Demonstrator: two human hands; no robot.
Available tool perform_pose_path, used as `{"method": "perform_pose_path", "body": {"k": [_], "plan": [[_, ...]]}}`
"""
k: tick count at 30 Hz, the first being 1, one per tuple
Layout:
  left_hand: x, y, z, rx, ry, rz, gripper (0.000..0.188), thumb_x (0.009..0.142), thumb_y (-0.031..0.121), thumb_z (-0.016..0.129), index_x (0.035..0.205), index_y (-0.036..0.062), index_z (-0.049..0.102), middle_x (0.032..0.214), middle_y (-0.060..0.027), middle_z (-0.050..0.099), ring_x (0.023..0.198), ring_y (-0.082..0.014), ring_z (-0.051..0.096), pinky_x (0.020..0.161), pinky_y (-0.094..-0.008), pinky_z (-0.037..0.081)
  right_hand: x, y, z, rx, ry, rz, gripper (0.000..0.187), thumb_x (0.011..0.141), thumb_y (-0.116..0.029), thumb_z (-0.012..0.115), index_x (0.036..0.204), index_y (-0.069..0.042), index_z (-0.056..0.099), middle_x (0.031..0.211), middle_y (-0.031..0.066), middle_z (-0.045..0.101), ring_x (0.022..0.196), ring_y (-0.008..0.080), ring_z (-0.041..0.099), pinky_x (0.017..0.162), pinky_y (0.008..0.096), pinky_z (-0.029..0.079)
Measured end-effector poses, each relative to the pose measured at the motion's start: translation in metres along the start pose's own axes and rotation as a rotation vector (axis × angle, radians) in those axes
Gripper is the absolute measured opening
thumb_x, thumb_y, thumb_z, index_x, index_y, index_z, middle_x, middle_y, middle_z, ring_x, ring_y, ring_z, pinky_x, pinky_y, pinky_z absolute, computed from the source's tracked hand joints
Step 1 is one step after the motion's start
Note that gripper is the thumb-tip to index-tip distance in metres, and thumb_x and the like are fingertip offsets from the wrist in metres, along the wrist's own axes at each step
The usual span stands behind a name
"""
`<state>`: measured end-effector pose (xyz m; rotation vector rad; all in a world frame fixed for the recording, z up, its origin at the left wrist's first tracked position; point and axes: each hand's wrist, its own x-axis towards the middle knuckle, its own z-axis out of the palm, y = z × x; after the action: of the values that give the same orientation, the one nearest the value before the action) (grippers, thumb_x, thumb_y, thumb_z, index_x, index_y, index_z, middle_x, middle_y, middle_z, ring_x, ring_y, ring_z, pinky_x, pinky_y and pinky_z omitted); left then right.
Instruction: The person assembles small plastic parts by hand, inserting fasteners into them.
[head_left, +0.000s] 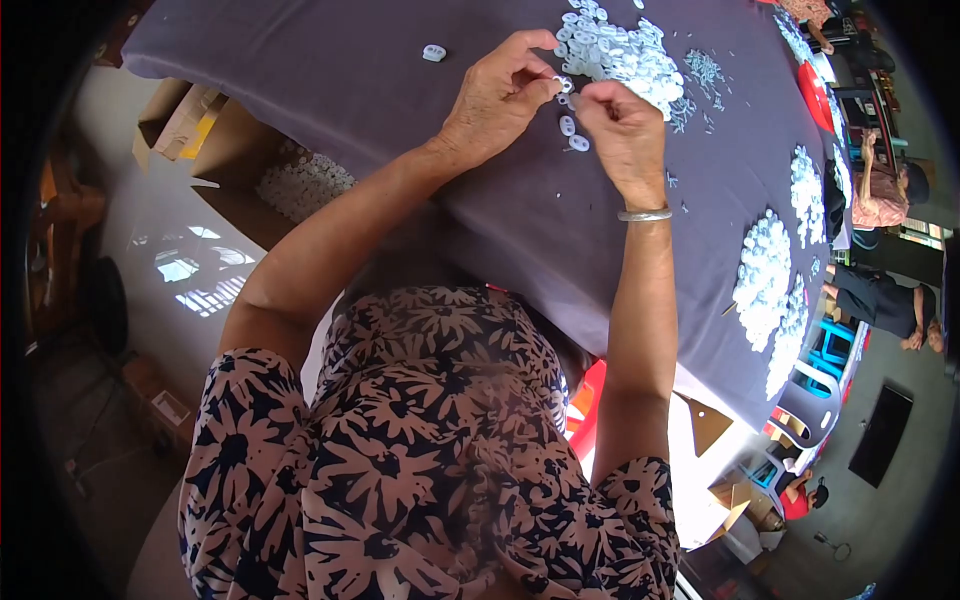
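Note:
Above the dark cloth-covered table, my left hand (500, 95) pinches a small white plastic piece with holes (565, 86) between thumb and forefinger. My right hand (627, 128), with a silver bangle on its wrist, is closed just to the right of that piece. Its thumb and fingers are pressed together; whatever they hold is too small to make out. Two white oval plastic pieces (568, 126) lie on the cloth below the fingertips. Behind my hands spreads a heap of similar white pieces (630, 60), with small grey screw-like pins (705, 70) scattered at its right.
A lone pair of white pieces (433, 53) lies at the far left of the table (330, 60). More white heaps (763, 270) line its right side. An open cardboard box (235, 205) of white pieces stands at lower left. Other people (880, 195) are at the right.

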<state>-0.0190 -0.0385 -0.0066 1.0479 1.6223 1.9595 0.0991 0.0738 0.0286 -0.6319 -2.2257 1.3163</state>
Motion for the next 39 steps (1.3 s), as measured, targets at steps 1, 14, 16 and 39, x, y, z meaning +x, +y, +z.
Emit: {"method": "perform_pose_path", "body": {"k": [1,14,16,39], "plan": [[-0.001,0.001,0.0,-0.009,-0.01,0.003,0.035,0.083,0.005,0.062,0.116,0.0066,0.052,0.083,-0.0043,0.063,0.072,-0.0089,0.058,0.067,-0.0236,0.048,0.002,0.005,-0.002,0.135,0.006,-0.013,0.005,0.083,-0.004,0.06,0.084,-0.001,0.065,0.072,-0.0001,0.061,0.063,0.0065,0.053,0.06,0.0217,0.043],[-0.006,0.002,0.007,0.037,-0.143,0.02,0.037,0.082,0.003,0.064,0.116,0.003,0.051,0.079,-0.0032,0.062,0.07,-0.0067,0.058,0.066,-0.0221,0.048,0.005,0.016,-0.001,0.408,0.023,-0.089,0.013,0.082,0.003,0.061,0.095,0.001,0.062,0.083,0.0029,0.063,0.074,0.0073,0.057,0.066,0.02,0.045],[-0.007,-0.001,0.008,0.03,-0.146,0.018,0.037,0.082,0.003,0.064,0.117,0.0031,0.05,0.078,-0.0035,0.063,0.07,-0.0072,0.058,0.066,-0.0224,0.049,0.003,0.015,0.0,0.397,0.019,-0.091,0.014,0.083,0.004,0.06,0.097,0.0,0.062,0.085,0.0022,0.063,0.075,0.007,0.057,0.068,0.02,0.046],[-0.009,0.0,0.005,0.08,-0.088,-0.01,0.043,0.08,0.004,0.064,0.12,0.0051,0.049,0.079,-0.0065,0.065,0.071,-0.0128,0.061,0.068,-0.027,0.05,0.0,0.014,0.015,0.082,0.145,-0.195,0.012,0.078,0.0,0.066,0.089,-0.004,0.066,0.071,-0.0021,0.064,0.061,0.003,0.056,0.057,0.019,0.048]]}}
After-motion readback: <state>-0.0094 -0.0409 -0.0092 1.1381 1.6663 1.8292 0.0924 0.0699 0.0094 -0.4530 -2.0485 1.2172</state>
